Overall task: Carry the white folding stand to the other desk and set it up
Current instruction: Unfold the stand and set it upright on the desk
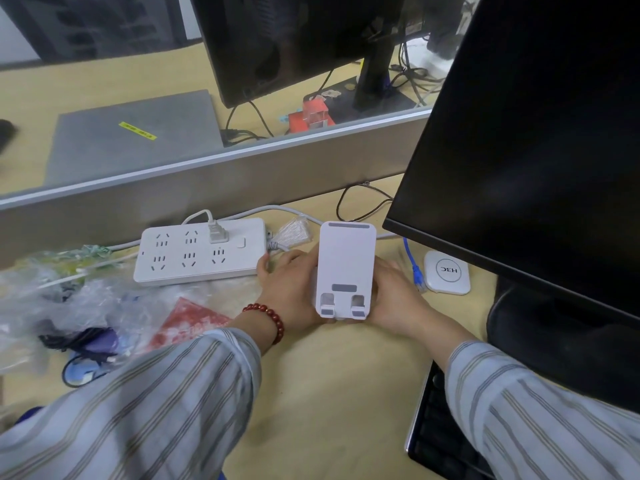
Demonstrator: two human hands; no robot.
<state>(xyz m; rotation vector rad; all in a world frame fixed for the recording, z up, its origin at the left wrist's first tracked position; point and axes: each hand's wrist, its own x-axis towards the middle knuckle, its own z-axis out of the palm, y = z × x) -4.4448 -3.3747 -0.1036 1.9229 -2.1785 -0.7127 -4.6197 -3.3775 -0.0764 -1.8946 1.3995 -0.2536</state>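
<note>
The white folding stand (344,268) stands upright on the tan desk (329,375), its flat plate with grey pads and two small hooks at the bottom facing me. My left hand (289,289), with a red bead bracelet at the wrist, grips the stand's left side from behind. Against the right side and back of the stand is my right hand (394,292), slightly blurred. Both sleeves are striped. The stand's rear leg is hidden behind the plate and my hands.
A white power strip (197,254) with one plug lies left of the stand. Plastic bags and cables (69,306) clutter the left. A black monitor (533,168) overhangs the right, with a white H3C puck (447,272), a blue cable and a keyboard (440,431) below it. A grey partition (207,188) runs behind.
</note>
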